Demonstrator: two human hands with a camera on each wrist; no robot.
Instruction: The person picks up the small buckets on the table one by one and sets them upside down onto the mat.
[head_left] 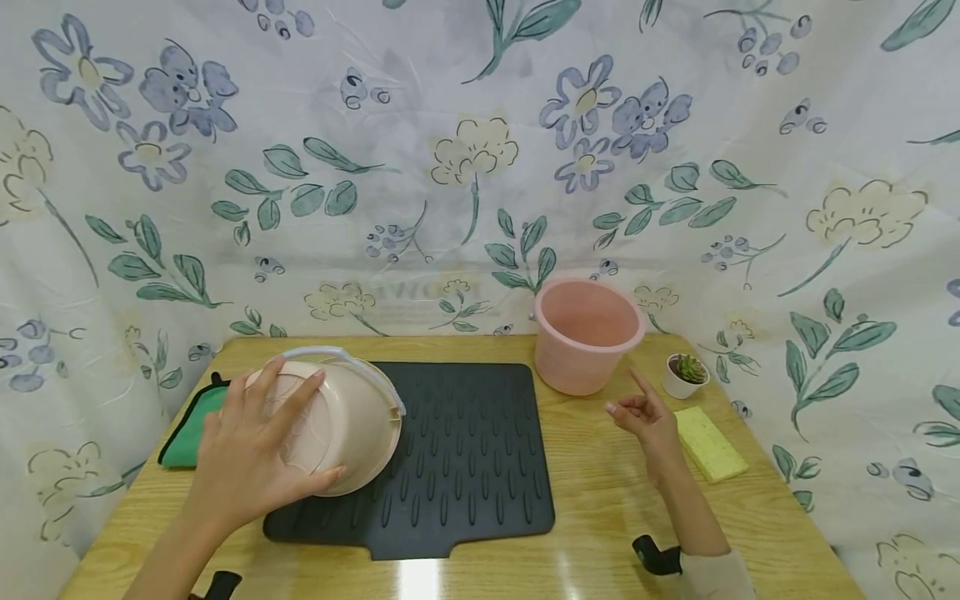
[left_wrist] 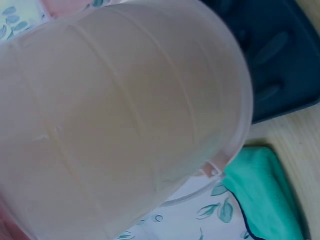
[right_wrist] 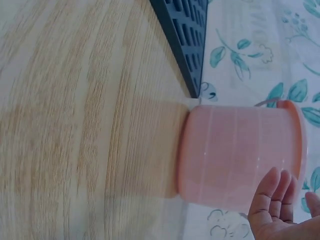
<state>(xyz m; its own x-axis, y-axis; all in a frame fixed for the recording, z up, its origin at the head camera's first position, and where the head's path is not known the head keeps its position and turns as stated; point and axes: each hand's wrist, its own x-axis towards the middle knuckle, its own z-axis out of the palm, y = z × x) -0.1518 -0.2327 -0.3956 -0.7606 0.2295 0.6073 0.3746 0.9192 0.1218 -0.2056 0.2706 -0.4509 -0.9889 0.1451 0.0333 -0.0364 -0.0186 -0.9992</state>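
Observation:
My left hand (head_left: 247, 433) grips a beige bucket (head_left: 369, 433) by its base, fingers spread over the bottom and thumb along the lower side. The bucket is tipped over, its mouth turned away and down toward a black drying mat (head_left: 457, 450); a pale handle (head_left: 341, 353) loops over its far side. In the left wrist view the bucket's ribbed wall (left_wrist: 125, 100) fills most of the picture. Holding nothing, my right hand (head_left: 651, 425) is just in front of an upright pink bucket (head_left: 573, 367), index finger extended and the other fingers loosely bent.
A green cloth (head_left: 187, 433) with dark edging lies left of the mat. On the right are a small potted succulent (head_left: 684, 387) and a yellow sponge (head_left: 711, 446). A floral curtain (head_left: 420, 167) hangs behind the wooden table (head_left: 600, 500).

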